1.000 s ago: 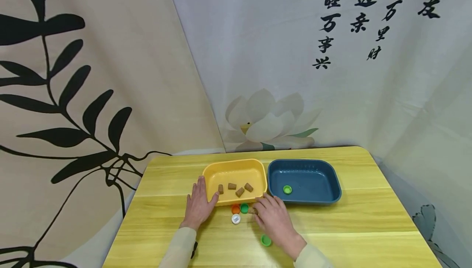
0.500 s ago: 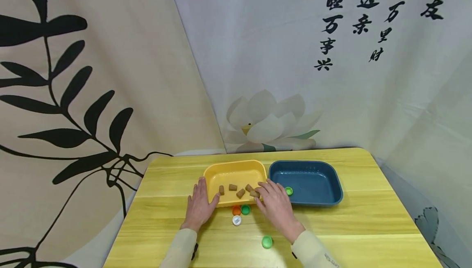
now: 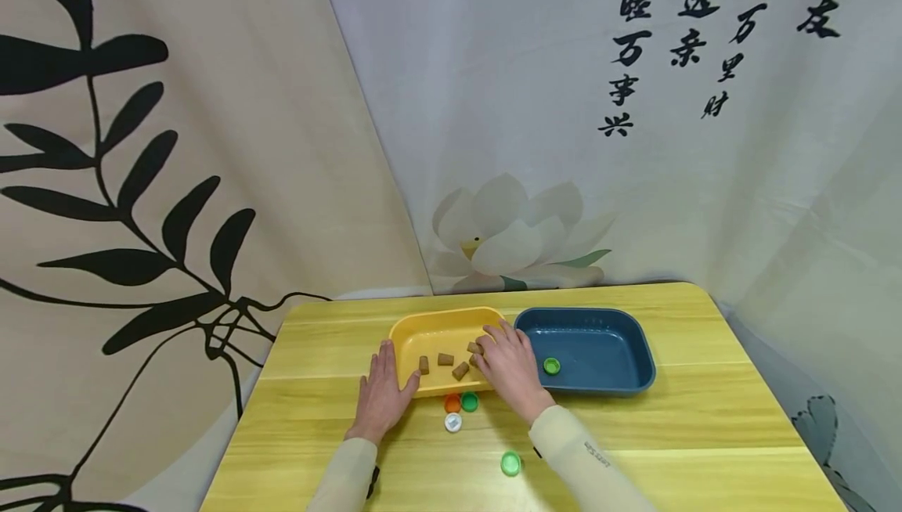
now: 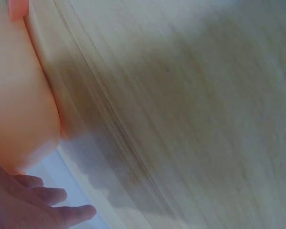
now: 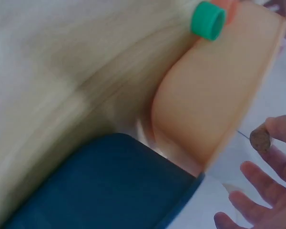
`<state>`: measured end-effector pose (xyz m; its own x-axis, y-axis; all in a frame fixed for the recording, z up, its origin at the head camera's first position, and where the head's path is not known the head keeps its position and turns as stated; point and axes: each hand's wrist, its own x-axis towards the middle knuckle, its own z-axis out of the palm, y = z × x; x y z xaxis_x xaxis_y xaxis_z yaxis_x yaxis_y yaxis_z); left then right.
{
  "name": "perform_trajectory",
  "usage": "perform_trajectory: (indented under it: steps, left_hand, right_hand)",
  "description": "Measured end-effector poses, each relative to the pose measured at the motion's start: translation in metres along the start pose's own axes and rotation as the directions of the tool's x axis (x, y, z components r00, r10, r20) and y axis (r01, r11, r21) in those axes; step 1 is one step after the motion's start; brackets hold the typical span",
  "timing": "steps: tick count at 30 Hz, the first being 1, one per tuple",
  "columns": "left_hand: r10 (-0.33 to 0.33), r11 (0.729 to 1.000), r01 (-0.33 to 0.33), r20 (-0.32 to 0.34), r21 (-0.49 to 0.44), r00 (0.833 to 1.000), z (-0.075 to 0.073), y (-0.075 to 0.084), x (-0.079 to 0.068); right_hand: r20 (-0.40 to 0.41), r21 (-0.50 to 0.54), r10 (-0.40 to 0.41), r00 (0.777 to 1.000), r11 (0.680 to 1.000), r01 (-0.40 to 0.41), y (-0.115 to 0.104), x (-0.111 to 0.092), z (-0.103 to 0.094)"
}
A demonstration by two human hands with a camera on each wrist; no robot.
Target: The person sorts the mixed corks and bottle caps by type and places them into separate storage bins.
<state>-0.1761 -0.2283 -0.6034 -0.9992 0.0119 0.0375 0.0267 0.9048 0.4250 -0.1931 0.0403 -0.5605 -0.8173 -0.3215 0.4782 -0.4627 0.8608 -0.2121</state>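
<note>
My right hand (image 3: pixel 510 371) is over the right part of the yellow tray (image 3: pixel 451 320). It pinches a small brown cork (image 5: pixel 260 139) between thumb and finger, while the other fingers spread apart in the right wrist view. Several more corks (image 3: pixel 445 359) lie on the tray floor, one partly hidden behind the right hand. At the tray's left end rests my left hand (image 3: pixel 380 398), fingers extended along the rim and thumb near the front left corner. In the left wrist view its fingers (image 4: pixel 76 214) show beside the tray's outer wall (image 4: pixel 19 90).
A blue tray (image 3: pixel 599 383) stands right beside the yellow one, holding a light green bottle cap (image 3: pixel 551 365). In front of the yellow tray sit an orange cap (image 3: pixel 452 403), a green cap (image 3: pixel 469 401) and a white cap (image 3: pixel 453 422). Another green cap (image 3: pixel 510 463) lies nearer the front.
My right hand has carried a cork from beside the caps, over the tray's front right corner, and further into the yellow tray. The left hand has stayed in place.
</note>
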Motion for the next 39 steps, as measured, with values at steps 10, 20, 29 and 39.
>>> perform_trajectory:
  steps: [10,20,29,39]
  left_hand:
    - [0.003,1.0,-0.003,0.007,-0.003,1.0,0.0,-0.001,-0.001]
    - [-0.005,1.0,0.006,0.017,-0.02,1.0,0.0,0.0,-0.001]
    - [-0.016,1.0,0.017,0.028,-0.02,0.999,-0.002,0.001,0.0]
    - [-0.018,0.999,0.019,0.029,-0.034,0.999,-0.002,0.0,0.001]
  right_hand:
    - [0.106,-0.104,-0.003,0.994,0.994,0.014,-0.006,0.022,0.015]
    - [0.212,-0.113,0.073,0.975,0.992,-0.049,0.0,0.023,0.026]
    - [0.142,-0.048,0.043,0.989,0.998,-0.036,0.0,0.019,0.011]
    - [0.064,0.066,0.1,0.993,0.992,-0.104,0.013,-0.021,-0.024]
